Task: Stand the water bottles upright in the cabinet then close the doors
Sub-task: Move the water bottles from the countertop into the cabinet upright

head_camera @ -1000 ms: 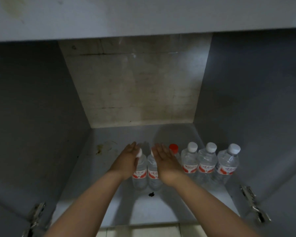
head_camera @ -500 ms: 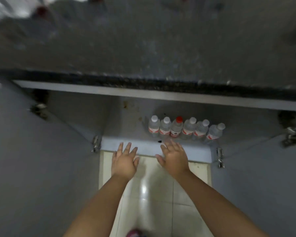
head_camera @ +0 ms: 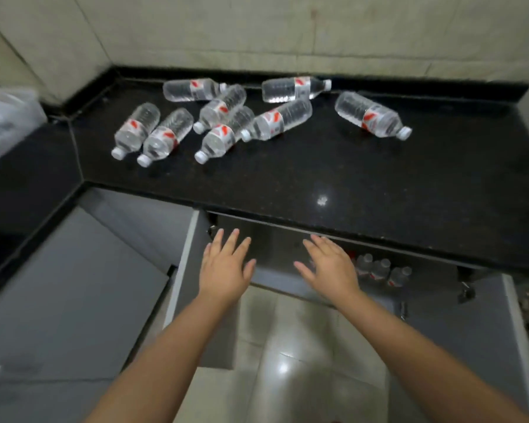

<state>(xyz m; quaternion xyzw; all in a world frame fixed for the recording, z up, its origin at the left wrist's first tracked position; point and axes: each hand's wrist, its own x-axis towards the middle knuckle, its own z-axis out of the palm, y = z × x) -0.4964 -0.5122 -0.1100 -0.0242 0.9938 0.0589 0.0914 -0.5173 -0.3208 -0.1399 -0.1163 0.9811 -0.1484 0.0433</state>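
Hovering before open cabinet [head_camera: 287, 257]: left hand [head_camera: 225, 270], right hand [head_camera: 330, 268], fingers spread straight, holding nothing.

eight bottles lying [head_camera: 280, 119], three bottles upright [head_camera: 379, 269]

Left hand [head_camera: 226, 270], right hand [head_camera: 330, 267] outstretched, empty

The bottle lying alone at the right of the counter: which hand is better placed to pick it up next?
Probably the right hand. It is open, holds nothing, and lies on the same side as the lone bottle. The left hand, also open, sits nearer the bottle cluster.
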